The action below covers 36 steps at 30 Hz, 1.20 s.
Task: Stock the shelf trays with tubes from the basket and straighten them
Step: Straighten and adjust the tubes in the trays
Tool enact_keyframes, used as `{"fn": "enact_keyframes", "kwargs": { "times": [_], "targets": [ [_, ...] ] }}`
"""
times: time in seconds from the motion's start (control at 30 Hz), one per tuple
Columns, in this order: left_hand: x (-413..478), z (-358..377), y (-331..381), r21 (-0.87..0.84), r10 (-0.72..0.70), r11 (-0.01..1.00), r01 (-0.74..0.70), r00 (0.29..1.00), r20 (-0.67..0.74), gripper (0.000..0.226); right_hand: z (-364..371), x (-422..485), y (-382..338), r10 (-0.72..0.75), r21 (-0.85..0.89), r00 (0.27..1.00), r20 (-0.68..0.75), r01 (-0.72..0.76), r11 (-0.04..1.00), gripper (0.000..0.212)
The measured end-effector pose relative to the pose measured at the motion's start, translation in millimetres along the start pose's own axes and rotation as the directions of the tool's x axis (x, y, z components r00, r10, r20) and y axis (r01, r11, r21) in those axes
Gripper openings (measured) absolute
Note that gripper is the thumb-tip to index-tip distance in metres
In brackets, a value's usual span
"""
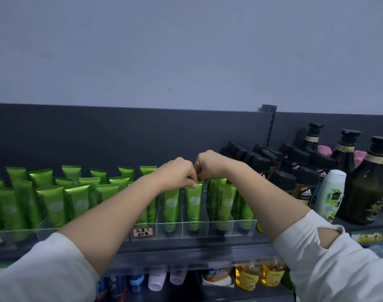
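Many green tubes (53, 201) stand cap-down in clear acrylic trays (247, 225) on the top shelf. Both my hands meet over the middle trays. My left hand (179, 172) pinches the flat top edge of one upright green tube (193, 203) in a front compartment. My right hand (208, 163) is curled beside it, its fingertips at the same tube's top edge or the one just behind; I cannot tell which. A neighbouring green tube (171, 209) stands upright to the left. The basket is out of view.
Dark bottles with black caps (303, 184), a white bottle (331, 192) and tall dark pump bottles (369, 184) crowd the shelf's right side. A handwritten label (142, 232) is stuck on the tray front. Yellow bottles (260, 274) and others sit on the shelf below.
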<state>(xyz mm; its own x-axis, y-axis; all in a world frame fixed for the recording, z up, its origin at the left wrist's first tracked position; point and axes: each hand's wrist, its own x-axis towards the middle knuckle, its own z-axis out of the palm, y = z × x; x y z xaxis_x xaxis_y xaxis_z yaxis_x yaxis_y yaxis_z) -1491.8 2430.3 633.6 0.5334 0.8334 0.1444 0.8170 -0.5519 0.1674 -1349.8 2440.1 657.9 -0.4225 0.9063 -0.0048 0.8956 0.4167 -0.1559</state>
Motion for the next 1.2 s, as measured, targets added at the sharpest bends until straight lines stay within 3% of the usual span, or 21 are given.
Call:
{"fn": "enact_keyframes", "kwargs": {
  "times": [0.47, 0.83, 1.0, 1.1, 1.2],
  "targets": [
    [0, 3, 7, -0.015, -0.002, 1.000, 0.002, 1.000, -0.016, 0.019, 0, -2, 2, 0.023, -0.023, 1.000, -0.003, -0.023, 0.999, 0.035],
    [0, -8, 6, -0.044, 0.019, 0.999, -0.018, 1.000, 0.020, 0.024, -12, -2, 11, -0.014, 0.023, 0.993, -0.114, 0.017, 1.000, 0.020],
    [-2, -24, -4, -0.121, -0.056, 0.992, 0.038, 0.987, -0.151, 0.017, -14, 7, 22, 0.000, 0.036, 0.973, -0.233, 0.008, 0.999, 0.017],
    [-2, -30, -8, -0.081, -0.095, 0.994, 0.078, 0.966, -0.242, 0.010, -11, 15, 23, 0.001, -0.001, 0.981, -0.194, -0.001, 1.000, 0.022],
    [2, -28, -9, 0.019, -0.095, 0.995, 0.102, 0.968, -0.232, 0.011, -6, 26, 21, 0.001, -0.090, 0.992, -0.126, -0.012, 0.996, 0.029]
  ]
}}
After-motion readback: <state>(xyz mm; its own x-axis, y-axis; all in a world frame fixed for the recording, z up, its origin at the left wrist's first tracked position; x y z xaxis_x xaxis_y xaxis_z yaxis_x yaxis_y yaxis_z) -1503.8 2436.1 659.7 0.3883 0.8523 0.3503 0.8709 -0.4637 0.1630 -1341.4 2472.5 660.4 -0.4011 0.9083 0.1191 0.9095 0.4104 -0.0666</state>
